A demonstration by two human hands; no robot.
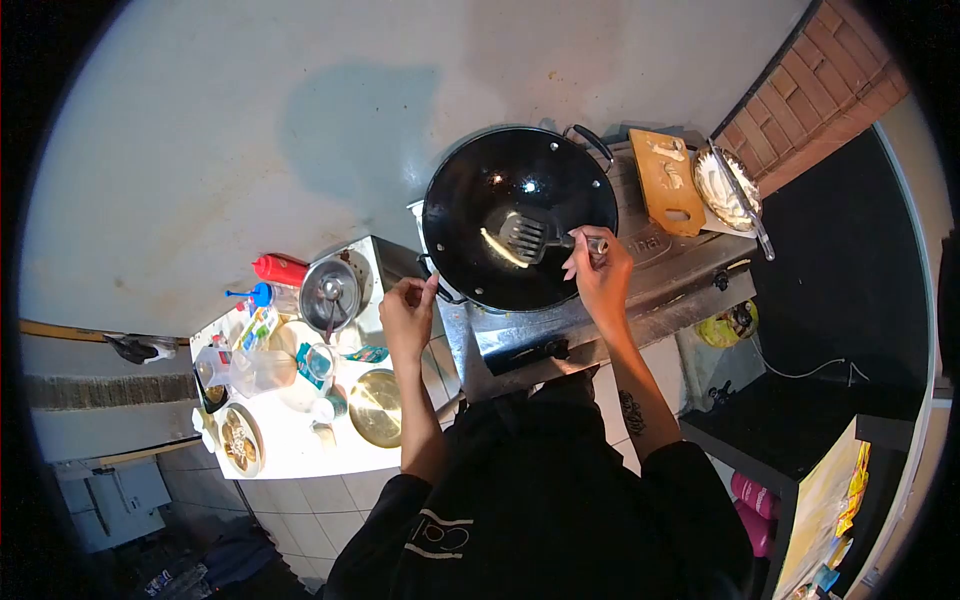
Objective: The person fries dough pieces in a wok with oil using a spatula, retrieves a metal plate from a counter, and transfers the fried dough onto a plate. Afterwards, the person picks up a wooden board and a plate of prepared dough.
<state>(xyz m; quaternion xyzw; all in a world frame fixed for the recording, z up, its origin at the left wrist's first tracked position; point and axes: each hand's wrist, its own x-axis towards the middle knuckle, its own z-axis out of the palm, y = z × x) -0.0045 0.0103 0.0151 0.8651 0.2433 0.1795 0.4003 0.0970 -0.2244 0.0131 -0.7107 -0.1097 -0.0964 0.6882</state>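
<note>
A large black wok [460,190] sits on the stove, with a shine of oil inside. My right hand [600,275] is closed around the handle of a slotted spatula [527,238], whose head is down in the wok. Against the spatula's edge lies a pale, slim strip of food [502,248]. On the wok's left side, my left hand [408,312] has its fingers closed at the black loop handle [450,297]; its grip is partly hidden.
Right of the wok, a wooden board [665,185] with white smears leans by a bowl of white cream [725,190], a knife across it. The left table [290,462] carries a metal pot [330,295], a red bottle [280,269], a gold pan [376,408] and a plate of food [240,440].
</note>
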